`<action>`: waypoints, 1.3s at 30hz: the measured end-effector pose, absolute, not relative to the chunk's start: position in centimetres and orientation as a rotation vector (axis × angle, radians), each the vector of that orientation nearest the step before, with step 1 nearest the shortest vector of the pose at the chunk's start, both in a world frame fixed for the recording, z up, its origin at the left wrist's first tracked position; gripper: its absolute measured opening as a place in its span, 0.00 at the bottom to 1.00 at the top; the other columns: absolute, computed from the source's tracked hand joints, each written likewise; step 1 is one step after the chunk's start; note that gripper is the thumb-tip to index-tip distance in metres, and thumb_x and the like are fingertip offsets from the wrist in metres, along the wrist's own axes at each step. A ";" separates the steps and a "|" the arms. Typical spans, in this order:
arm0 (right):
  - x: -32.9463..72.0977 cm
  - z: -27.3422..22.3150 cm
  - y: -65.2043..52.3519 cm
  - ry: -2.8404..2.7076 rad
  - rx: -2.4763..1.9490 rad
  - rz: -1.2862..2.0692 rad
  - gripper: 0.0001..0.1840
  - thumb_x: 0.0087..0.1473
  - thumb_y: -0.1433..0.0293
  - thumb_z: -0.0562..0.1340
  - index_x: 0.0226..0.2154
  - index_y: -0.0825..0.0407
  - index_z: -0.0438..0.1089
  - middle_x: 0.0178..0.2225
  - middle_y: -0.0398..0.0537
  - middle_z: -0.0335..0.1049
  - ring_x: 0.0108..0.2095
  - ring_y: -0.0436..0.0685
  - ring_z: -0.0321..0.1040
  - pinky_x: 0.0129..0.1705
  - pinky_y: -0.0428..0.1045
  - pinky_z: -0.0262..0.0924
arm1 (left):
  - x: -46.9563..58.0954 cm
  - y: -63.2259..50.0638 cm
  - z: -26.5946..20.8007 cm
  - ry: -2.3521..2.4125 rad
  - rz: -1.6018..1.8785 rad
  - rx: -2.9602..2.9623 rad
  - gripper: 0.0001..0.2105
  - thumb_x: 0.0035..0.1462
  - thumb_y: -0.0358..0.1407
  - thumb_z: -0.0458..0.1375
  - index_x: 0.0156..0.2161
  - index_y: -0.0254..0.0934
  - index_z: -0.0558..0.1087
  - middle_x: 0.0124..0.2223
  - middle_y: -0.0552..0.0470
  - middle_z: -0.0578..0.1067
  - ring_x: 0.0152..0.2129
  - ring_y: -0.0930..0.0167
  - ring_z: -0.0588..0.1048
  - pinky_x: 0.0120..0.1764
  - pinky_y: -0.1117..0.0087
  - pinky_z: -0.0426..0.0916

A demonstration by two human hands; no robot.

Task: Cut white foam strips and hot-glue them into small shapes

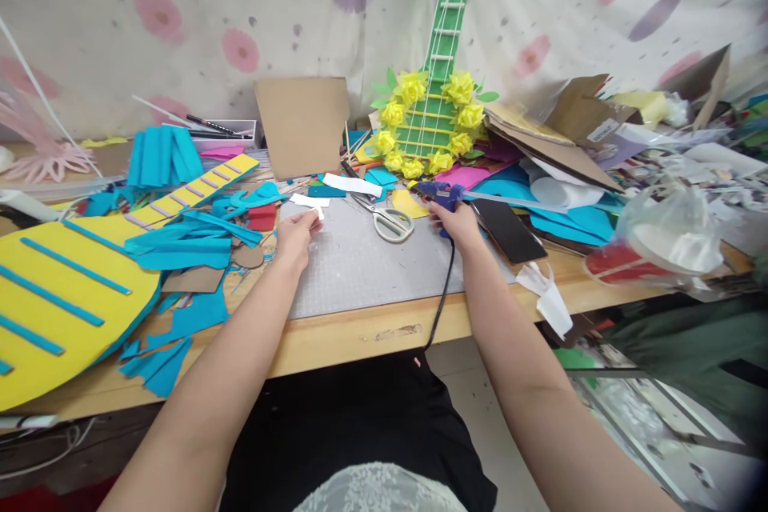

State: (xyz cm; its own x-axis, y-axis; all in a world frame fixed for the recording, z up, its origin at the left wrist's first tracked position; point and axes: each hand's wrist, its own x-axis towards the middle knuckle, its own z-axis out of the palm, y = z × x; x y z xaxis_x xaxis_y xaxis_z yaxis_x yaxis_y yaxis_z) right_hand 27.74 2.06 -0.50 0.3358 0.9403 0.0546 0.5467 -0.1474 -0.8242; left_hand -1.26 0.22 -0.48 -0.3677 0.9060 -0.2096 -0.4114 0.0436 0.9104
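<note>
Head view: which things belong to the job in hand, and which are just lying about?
Likely in the job:
glue gun, in the right hand
small white piece, in the left hand
grey mat
scissors, perhaps

Seemingly lying about:
phone
red tub
blue scraps

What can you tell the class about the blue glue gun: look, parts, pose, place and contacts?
The glue gun has a dark blue, plastic-looking body, with its front end, apparently yellow-tipped, pointing toward the picture's left. A black cord runs from its handle over the front edge of the table. The right hand grips it, partly hiding the handle. It appears near the gray mat's far right corner, left of the phone; whether it rests on anything is unclear.
</note>
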 end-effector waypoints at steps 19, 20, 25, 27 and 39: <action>17.6 1.6 -0.1 -1.794 -1.337 0.858 0.24 0.42 0.50 0.62 0.31 0.53 0.72 0.26 0.46 0.72 0.28 0.53 0.67 0.31 0.47 0.60 | -1.2 0.3 -0.9 1.306 1.608 0.662 0.08 0.34 0.34 0.65 0.20 0.33 0.70 0.22 0.55 0.70 0.22 0.77 0.68 0.32 0.72 0.69; 17.6 1.3 -0.2 -1.802 -1.340 0.846 0.24 0.42 0.50 0.62 0.33 0.53 0.73 0.27 0.46 0.72 0.29 0.53 0.67 0.31 0.47 0.60 | -1.2 0.3 -0.9 1.311 1.610 0.664 0.09 0.34 0.34 0.65 0.21 0.33 0.70 0.21 0.55 0.70 0.21 0.77 0.68 0.32 0.72 0.69; 17.9 0.9 -0.6 -1.832 -1.353 0.798 0.25 0.43 0.50 0.62 0.36 0.52 0.72 0.29 0.46 0.73 0.31 0.54 0.69 0.34 0.48 0.62 | -1.1 0.3 -0.9 1.322 1.597 0.683 0.08 0.34 0.34 0.65 0.22 0.33 0.71 0.22 0.54 0.71 0.22 0.77 0.69 0.32 0.73 0.69; 17.8 1.1 -0.6 -1.858 -1.333 0.791 0.24 0.44 0.51 0.62 0.37 0.51 0.72 0.30 0.46 0.74 0.32 0.55 0.69 0.36 0.49 0.62 | -1.1 0.3 -0.9 1.318 1.599 0.685 0.08 0.34 0.34 0.65 0.21 0.33 0.71 0.22 0.54 0.71 0.22 0.77 0.69 0.32 0.73 0.69; 17.5 1.3 -0.7 -1.893 -1.334 0.791 0.24 0.44 0.52 0.63 0.40 0.49 0.72 0.36 0.46 0.75 0.37 0.57 0.70 0.40 0.50 0.62 | -1.1 0.2 -0.7 1.312 1.611 0.677 0.08 0.34 0.34 0.65 0.21 0.33 0.71 0.22 0.55 0.71 0.22 0.77 0.69 0.32 0.74 0.69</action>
State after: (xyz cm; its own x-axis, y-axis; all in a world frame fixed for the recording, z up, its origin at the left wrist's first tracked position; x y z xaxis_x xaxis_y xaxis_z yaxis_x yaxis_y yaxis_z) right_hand 17.52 -0.74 1.29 -0.2432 0.9525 0.1832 0.5389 0.2897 -0.7910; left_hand -1.11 0.19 -0.71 -0.4250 0.8957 -0.1307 -0.3094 -0.0080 0.9509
